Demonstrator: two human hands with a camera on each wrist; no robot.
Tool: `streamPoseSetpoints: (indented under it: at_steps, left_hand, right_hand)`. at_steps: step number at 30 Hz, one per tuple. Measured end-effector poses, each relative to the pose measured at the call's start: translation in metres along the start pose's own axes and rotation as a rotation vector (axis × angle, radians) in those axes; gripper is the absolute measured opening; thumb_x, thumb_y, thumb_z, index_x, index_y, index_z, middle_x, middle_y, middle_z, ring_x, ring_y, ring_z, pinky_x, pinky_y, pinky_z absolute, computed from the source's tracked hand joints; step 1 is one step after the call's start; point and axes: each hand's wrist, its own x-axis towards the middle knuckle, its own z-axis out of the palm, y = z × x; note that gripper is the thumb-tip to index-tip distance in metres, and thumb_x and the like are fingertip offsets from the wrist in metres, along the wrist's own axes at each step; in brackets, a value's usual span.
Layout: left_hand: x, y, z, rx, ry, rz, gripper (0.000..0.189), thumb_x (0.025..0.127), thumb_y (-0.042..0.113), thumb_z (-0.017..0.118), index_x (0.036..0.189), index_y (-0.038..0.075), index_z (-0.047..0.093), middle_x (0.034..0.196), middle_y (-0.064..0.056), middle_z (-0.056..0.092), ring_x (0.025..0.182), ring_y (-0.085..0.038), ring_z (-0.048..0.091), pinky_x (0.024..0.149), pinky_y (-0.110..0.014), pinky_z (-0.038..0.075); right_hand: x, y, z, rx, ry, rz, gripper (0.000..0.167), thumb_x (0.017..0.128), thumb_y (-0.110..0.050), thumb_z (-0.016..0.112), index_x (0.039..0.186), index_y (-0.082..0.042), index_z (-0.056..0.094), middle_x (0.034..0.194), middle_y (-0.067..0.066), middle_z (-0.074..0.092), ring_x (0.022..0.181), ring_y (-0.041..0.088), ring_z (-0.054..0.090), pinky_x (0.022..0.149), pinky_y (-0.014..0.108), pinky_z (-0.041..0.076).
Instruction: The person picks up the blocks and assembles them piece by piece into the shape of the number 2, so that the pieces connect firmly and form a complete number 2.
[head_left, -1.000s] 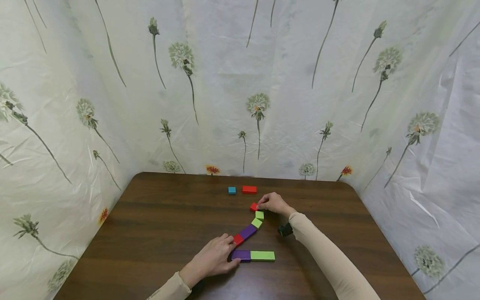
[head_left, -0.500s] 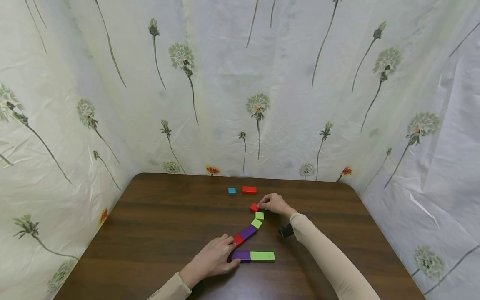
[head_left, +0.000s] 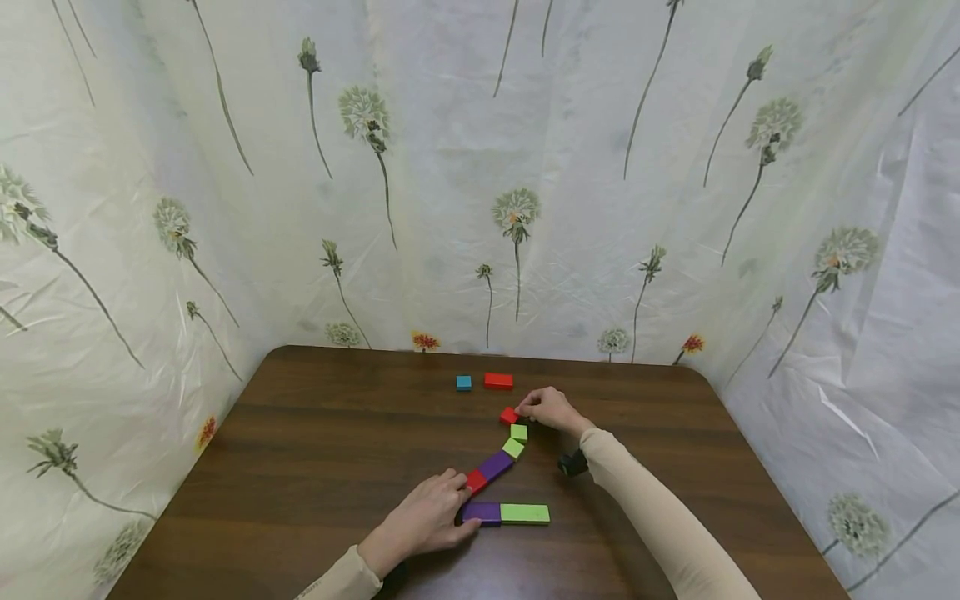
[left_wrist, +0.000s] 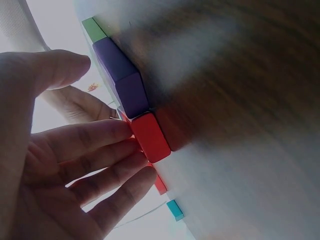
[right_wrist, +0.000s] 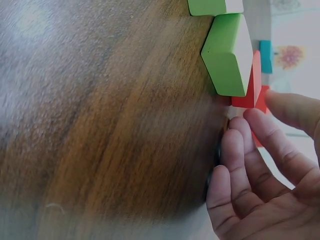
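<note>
A bent row of blocks lies on the table. It runs from a red block [head_left: 477, 481] through a purple block [head_left: 496, 465] and two light green blocks [head_left: 513, 448] to a small red block [head_left: 509, 415] at its far end. My left hand [head_left: 425, 512] rests straight fingertips against the near red block [left_wrist: 152, 137], its thumb apart beside a second purple block [head_left: 482, 513]. At the far end my right hand [head_left: 553, 410] pinches the corner of the small red block [right_wrist: 244, 101] between thumb and forefinger; its other fingers curl near the tabletop.
A long green block [head_left: 525, 513] adjoins the front purple block. Towards the table's back edge lie a blue block [head_left: 464, 382] and a longer red block [head_left: 498, 381]. A flower-printed curtain [head_left: 450, 208] surrounds the brown wooden table [head_left: 315, 433].
</note>
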Motion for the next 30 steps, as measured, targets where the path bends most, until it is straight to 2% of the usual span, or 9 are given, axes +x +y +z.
streamPoseSetpoints:
  at_steps: [13, 17, 22, 30]
  left_hand:
    - [0.0, 0.001, -0.001, 0.002, -0.024, -0.012, 0.041, 0.09, 0.049, 0.06, 0.095, 0.01, 0.072, 0.088, 0.005, 0.056, 0.08, -0.009, 0.049, 0.071, -0.025, 0.047]
    - [-0.001, 0.001, -0.001, 0.005, -0.012, -0.006, 0.041, 0.09, 0.049, 0.06, 0.095, 0.01, 0.072, 0.088, 0.005, 0.056, 0.08, -0.009, 0.049, 0.071, -0.026, 0.047]
    - [-0.002, 0.001, -0.002, 0.002, 0.01, -0.001, 0.041, 0.089, 0.048, 0.061, 0.096, 0.009, 0.073, 0.089, 0.005, 0.057, 0.081, -0.009, 0.049, 0.071, -0.026, 0.047]
    - [-0.002, 0.001, -0.002, 0.001, -0.017, -0.024, 0.043, 0.09, 0.049, 0.059, 0.101, 0.01, 0.073, 0.095, 0.003, 0.06, 0.087, -0.012, 0.054, 0.078, -0.029, 0.05]
  right_hand:
    - [-0.004, 0.0, -0.003, 0.013, 0.021, -0.019, 0.014, 0.091, -0.024, 0.067, 0.096, -0.013, 0.073, 0.089, 0.001, 0.07, 0.077, 0.017, 0.064, 0.069, 0.029, 0.049]
    - [-0.005, 0.0, -0.005, -0.011, 0.056, -0.076, 0.015, 0.092, -0.021, 0.066, 0.101, -0.01, 0.072, 0.093, 0.001, 0.07, 0.081, 0.016, 0.063, 0.071, 0.03, 0.05]
    - [-0.009, -0.007, -0.007, -0.161, 0.109, -0.215, 0.02, 0.093, -0.014, 0.061, 0.108, -0.008, 0.072, 0.099, 0.0, 0.069, 0.087, 0.014, 0.061, 0.074, 0.033, 0.051]
    - [-0.021, -0.025, -0.006, -0.503, 0.084, -0.425, 0.031, 0.087, -0.001, 0.055, 0.107, -0.012, 0.075, 0.099, 0.003, 0.067, 0.091, 0.02, 0.063, 0.069, 0.031, 0.047]
